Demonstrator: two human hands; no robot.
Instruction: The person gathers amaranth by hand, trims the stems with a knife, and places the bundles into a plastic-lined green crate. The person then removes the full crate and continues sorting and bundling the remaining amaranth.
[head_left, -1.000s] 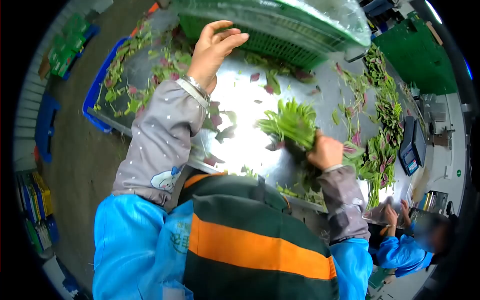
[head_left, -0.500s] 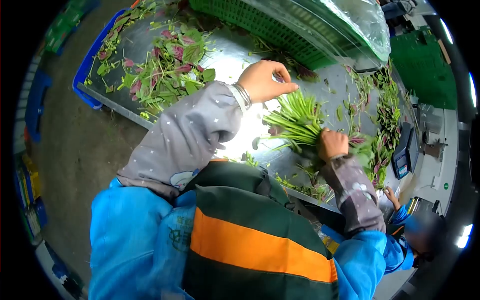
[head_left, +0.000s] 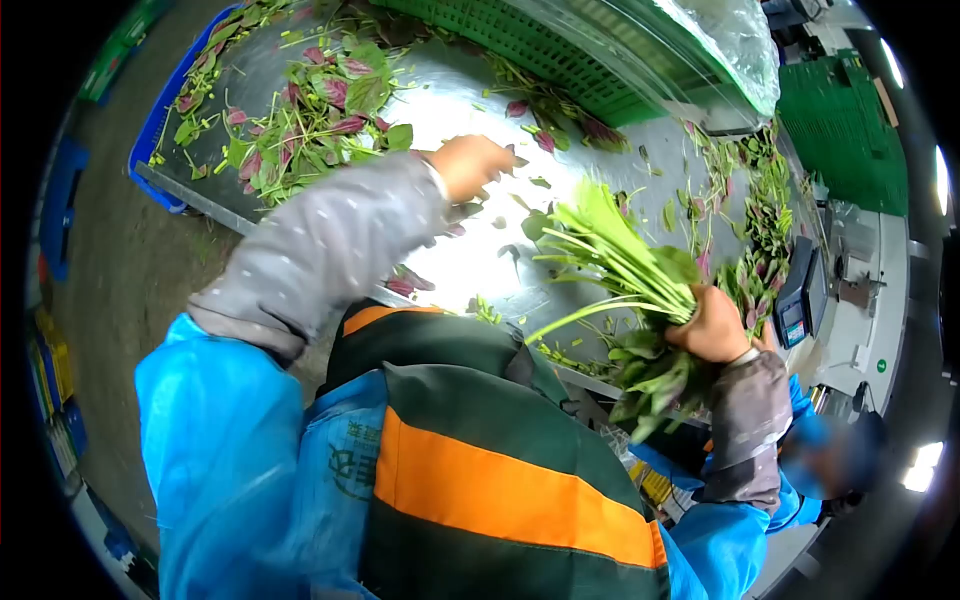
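Observation:
A bunch of leafy greens (head_left: 635, 262) is gripped in my right hand (head_left: 712, 325), stems pointing up and left, dark leaves hanging below the fist over the table's front edge. My left hand (head_left: 475, 168) is blurred above the bright part of the metal table (head_left: 440, 105); its fingers look curled, and whether they hold a leaf is unclear. Loose purple and green leaves (head_left: 340, 95) lie in a pile to its upper left. A few fallen leaves (head_left: 410, 282) are near the front edge by my apron.
A green crate (head_left: 540, 55) lined with clear plastic stands at the back. More greens (head_left: 765, 210) line the table's right side, beside a dark scale (head_left: 800, 290). A blue tray edge (head_left: 165, 115) borders the left end. A co-worker (head_left: 830, 450) is at the lower right.
My right hand has moved right and toward me with the bunch, whose hanging leaves now show. My left hand has moved left, away from the stems.

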